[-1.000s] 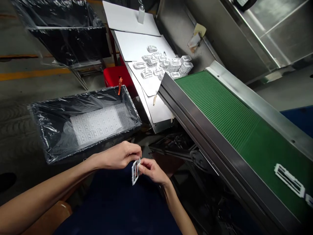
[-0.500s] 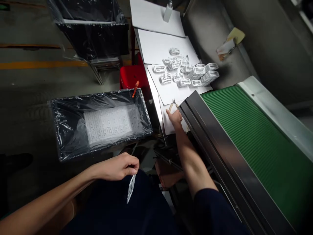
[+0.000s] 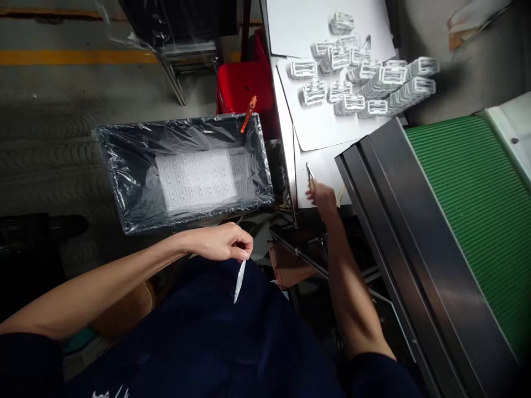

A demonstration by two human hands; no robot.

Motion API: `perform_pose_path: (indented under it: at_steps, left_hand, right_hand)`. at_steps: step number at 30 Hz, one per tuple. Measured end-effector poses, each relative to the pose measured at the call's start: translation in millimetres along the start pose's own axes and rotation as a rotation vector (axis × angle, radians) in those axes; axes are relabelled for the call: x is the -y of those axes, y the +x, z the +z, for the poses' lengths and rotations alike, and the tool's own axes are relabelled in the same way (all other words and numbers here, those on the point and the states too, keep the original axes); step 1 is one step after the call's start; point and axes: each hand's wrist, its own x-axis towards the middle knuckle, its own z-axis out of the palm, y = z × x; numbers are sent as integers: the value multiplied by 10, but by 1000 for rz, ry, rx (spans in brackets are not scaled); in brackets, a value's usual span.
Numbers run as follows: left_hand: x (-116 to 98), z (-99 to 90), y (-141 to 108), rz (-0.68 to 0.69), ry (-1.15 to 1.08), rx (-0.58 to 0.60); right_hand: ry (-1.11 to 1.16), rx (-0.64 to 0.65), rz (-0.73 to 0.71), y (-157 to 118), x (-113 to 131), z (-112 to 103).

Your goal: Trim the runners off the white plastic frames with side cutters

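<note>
In the head view, the left hand [image 3: 224, 243] is just below and left of the middle of the frame, pinching a thin white piece [image 3: 239, 282] by its upper end between thumb and fingers. The piece hangs nearly edge-on, its lower end tilted a little to the left, in front of the dark navy clothing [image 3: 232, 342] at the bottom of the frame.

The right hand [image 3: 324, 197], right of the middle, is at the handle end of the pliers [image 3: 311, 172], whose tips point up and left over the white sheet. The hand is blurred, so I cannot tell whether its fingers are closed on the handles. A tan strip [image 3: 341, 195] is just right of the hand.

In the left half lies a tub [image 3: 124, 166] lined with clear film, white pieces laid in rows inside; an orange clip [image 3: 249, 115] sits on its upper right corner. Behind that corner is a red stool [image 3: 238, 83]. Stacks [image 3: 390, 77] of slotted white pieces stand on white sheets at upper right. A ribbed green belt [image 3: 460, 166] slopes down the right side.
</note>
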Motion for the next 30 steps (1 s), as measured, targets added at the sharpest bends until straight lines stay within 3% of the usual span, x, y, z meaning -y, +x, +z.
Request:
perform_pose_path:
  at_steps: [3,4,6,10,19,30]
  left_hand:
    - [-93,15,34,21,23,31]
    - [-123,28,48,34,36,39]
    - [-185,68,84,62,73,54]
    - [-320,178,167,98,176,91]
    - [-548,383,275,172,299,172]
    - [-666,561,351,156,322,189]
  right_hand:
    - [-67,190,-13,-877,-10,-150]
    - [-158,334,-86,-1161,9,-224]
    - [-344,502,-185,-1653,73,-382]
    - [-658,555,-297,-2239,215,-592]
    - [-937,469,-312,-2636,317,-630]
    - [-1145,456,-423,-2729,478,-779]
